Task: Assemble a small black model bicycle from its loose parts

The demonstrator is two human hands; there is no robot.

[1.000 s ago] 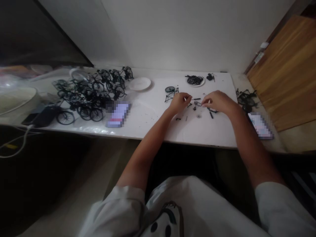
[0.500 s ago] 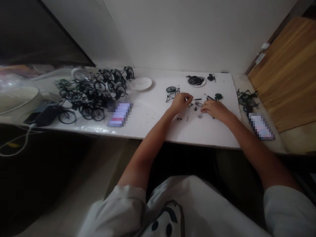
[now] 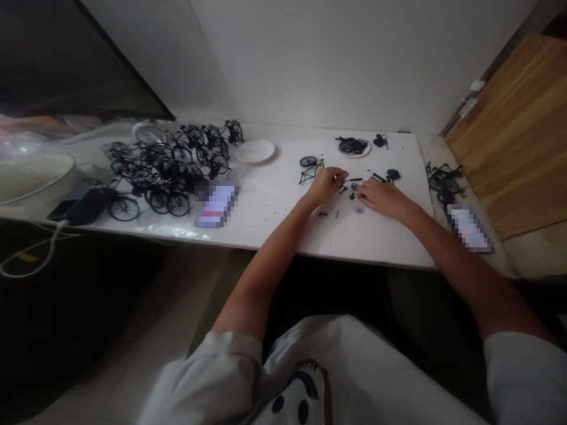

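My left hand (image 3: 328, 184) is over the white board (image 3: 283, 200), its thumb and fingertips pinched together; anything between them is too small to make out. Behind it lies a small dark bicycle frame with a wheel (image 3: 308, 162). My right hand (image 3: 376, 196) rests low over the board with curled fingers, beside a small ring-shaped part (image 3: 355, 186); what it grips is hidden. Between and in front of the hands are a thin black rod (image 3: 354, 179), a clear round piece (image 3: 359, 210) and a short dark part (image 3: 323, 215).
Many small black bicycles (image 3: 168, 177) crowd the left side beside a phone (image 3: 217, 204) and a white plate (image 3: 256, 151). Behind my hands sits a dish of black parts (image 3: 354, 154). Another phone (image 3: 469, 229) and a small bicycle (image 3: 446, 177) are at right.
My right hand has shifted slightly left, over part of the ring-shaped piece. My left hand keeps its pinch in nearly the same place. The whole view has moved slightly.
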